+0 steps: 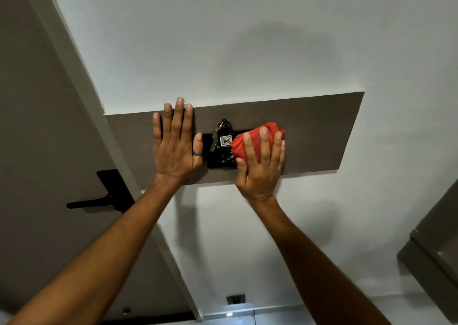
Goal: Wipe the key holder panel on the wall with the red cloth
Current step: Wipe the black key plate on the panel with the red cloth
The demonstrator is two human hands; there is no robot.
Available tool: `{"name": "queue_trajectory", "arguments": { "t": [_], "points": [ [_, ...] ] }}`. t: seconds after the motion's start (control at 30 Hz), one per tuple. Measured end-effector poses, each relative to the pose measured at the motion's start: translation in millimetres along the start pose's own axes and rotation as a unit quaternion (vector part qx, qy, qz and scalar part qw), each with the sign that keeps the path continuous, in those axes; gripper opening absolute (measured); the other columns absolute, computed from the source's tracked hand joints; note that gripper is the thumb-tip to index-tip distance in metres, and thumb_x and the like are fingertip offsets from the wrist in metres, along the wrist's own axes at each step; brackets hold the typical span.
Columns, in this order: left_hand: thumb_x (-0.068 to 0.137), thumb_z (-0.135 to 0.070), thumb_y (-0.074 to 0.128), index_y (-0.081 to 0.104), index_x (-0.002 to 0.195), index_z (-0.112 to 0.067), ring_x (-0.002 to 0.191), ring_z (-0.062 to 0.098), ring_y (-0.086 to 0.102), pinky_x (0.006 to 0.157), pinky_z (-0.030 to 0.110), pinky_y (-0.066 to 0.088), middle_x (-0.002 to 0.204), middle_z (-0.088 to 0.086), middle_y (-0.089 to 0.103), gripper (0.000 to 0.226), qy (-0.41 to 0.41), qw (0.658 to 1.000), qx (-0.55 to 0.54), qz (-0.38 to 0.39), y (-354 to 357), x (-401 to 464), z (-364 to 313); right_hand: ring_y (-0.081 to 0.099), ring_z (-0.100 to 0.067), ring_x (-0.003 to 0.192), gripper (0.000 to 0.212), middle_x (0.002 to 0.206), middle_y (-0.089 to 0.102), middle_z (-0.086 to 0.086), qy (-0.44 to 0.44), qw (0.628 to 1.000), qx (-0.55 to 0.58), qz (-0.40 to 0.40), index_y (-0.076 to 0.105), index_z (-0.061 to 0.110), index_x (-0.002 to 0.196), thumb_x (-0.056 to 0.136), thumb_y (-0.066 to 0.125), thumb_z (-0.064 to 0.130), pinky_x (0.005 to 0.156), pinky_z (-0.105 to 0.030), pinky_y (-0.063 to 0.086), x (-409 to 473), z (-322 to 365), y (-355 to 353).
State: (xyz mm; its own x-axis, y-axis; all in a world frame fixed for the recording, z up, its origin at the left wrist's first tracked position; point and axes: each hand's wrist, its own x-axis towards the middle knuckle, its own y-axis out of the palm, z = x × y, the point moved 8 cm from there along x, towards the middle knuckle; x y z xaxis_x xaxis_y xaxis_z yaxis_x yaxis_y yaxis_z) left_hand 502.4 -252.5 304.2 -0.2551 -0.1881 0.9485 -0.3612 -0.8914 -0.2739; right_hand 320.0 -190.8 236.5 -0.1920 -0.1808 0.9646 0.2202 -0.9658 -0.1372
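Evidently mid-wipe: right hand (pixel 260 162) flat, fingers spread, pressing bunched red cloth (pixel 250 140) onto key holder panel (pixel 317 136) right of hanging keys (pixel 221 136); left hand (pixel 174 142) open, palm bracing panel's left part, likely for balance.

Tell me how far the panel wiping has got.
Done: cloth in hand and on the wood. In hand: the right hand presses the red cloth on the panel beside the keys; the left hand lies flat. Left: which parts are wiped can't be told.

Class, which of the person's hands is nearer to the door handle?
Left. The left hand lies flat on the panel above-right of the door handle; the right hand is farther right.
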Motion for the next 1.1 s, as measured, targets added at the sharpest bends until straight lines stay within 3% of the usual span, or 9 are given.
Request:
{"name": "queue_trajectory", "arguments": {
  "t": [0.17,0.27,0.43,0.5,0.67,0.87,1.0,1.1],
  "points": [
    [0.106,-0.033,0.035,0.021,0.160,-0.005,0.158,0.021,-0.006,0.130,0.045,0.000,0.162,0.020,0.032,0.062,0.001,1.000,0.006,-0.021,-2,0,-1,0.030,-0.044,0.154,0.049,0.159,0.047,-0.017,-0.087,0.996,0.006,0.013,0.051,0.023,0.152,0.109,0.039,0.043,0.129,-0.060,0.024,27,3,-10],
    [0.104,-0.033,0.036,0.018,0.160,-0.006,0.158,0.021,-0.006,0.130,0.045,0.000,0.163,0.018,0.030,0.065,-0.004,1.000,0.007,-0.023,0,-5,-4,0.031,-0.043,0.155,0.049,0.160,0.047,-0.015,-0.091,0.996,0.006,-0.005,0.053,0.023,0.152,0.107,0.043,0.042,0.131,-0.057,0.019,51,4,0],
    [0.103,-0.035,0.036,0.014,0.161,-0.007,0.158,0.023,-0.006,0.129,0.047,0.002,0.171,0.004,-0.004,0.068,0.004,1.000,0.019,-0.022,3,-23,-6,0.039,-0.047,0.145,0.045,0.151,0.054,-0.021,-0.076,0.997,-0.007,0.001,0.055,0.018,0.145,0.108,0.040,0.040,0.119,-0.064,0.040,-1,-6,-10],
    [0.102,-0.035,0.036,0.014,0.160,-0.007,0.158,0.022,-0.008,0.129,0.047,0.001,0.171,0.001,-0.010,0.067,0.000,1.000,0.013,-0.023,2,-22,-7,0.036,-0.045,0.148,0.046,0.153,0.050,-0.018,-0.045,0.999,-0.005,-0.003,0.054,0.020,0.147,0.107,0.041,0.040,0.121,-0.062,0.037,5,-2,-9],
    [0.102,-0.035,0.037,0.013,0.161,-0.008,0.158,0.023,-0.006,0.130,0.046,0.001,0.171,0.001,-0.009,0.069,-0.002,1.000,0.009,-0.025,5,-25,-4,0.026,-0.036,0.159,0.049,0.162,0.044,-0.011,-0.036,0.998,0.000,-0.043,0.049,0.027,0.154,0.108,0.039,0.043,0.130,-0.053,0.024,36,7,4],
    [0.103,-0.036,0.036,0.010,0.162,-0.011,0.159,0.023,-0.005,0.130,0.047,0.001,0.172,0.002,-0.007,0.069,-0.002,1.000,0.005,-0.025,6,-28,-5,0.036,-0.047,0.146,0.043,0.153,0.042,-0.016,-0.047,0.999,-0.014,0.012,0.051,0.020,0.145,0.108,0.039,0.039,0.118,-0.064,0.040,-41,-12,-1],
    [0.103,-0.035,0.036,0.012,0.161,-0.009,0.159,0.023,-0.005,0.130,0.047,0.002,0.172,0.002,-0.007,0.068,-0.005,1.000,0.012,-0.028,4,-24,-4,0.027,-0.038,0.157,0.049,0.160,0.041,-0.012,0.002,1.000,-0.001,-0.020,0.045,0.027,0.154,0.107,0.037,0.040,0.129,-0.054,0.025,-9,-7,3],
    [0.104,-0.036,0.034,0.014,0.161,-0.007,0.158,0.024,-0.004,0.130,0.048,0.002,0.171,0.003,-0.004,0.066,0.001,0.999,0.012,-0.033,7,-28,-3,0.022,-0.034,0.160,0.051,0.161,0.040,-0.012,-0.015,1.000,0.005,-0.020,0.042,0.029,0.157,0.107,0.035,0.041,0.129,-0.055,0.024,-7,-3,3]
  ]
}}
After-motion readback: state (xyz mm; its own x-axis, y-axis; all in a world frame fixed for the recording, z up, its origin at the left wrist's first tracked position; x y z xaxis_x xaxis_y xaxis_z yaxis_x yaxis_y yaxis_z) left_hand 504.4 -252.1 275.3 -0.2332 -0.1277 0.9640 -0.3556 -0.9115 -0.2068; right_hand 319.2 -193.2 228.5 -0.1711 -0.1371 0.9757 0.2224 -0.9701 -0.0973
